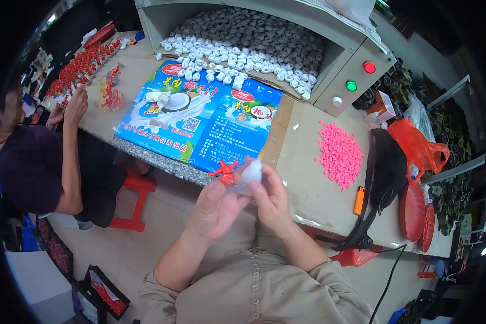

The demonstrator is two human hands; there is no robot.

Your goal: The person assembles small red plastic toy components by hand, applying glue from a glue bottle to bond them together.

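Observation:
Both hands meet in front of my chest, just off the table's near edge. My left hand [217, 209] has its fingers closed on a small red plastic figure [226, 172] with limb-like points, which stands up above the thumb. My right hand [271, 201] grips a whitish translucent squeeze bottle [251, 174] with a narrow, upward-pointing tip. The bottle is right beside the figure; whether the two touch I cannot tell. Fingers cover the lower part of both.
A blue printed cardboard sheet [221, 121] lies ahead, below a metal cabinet [329, 81] full of white rounded pieces [243, 48]. To the right are pink pieces [339, 154], an orange lighter [359, 201] and a black bag [389, 167]. A co-worker [35, 156] sits left by red figures [86, 65].

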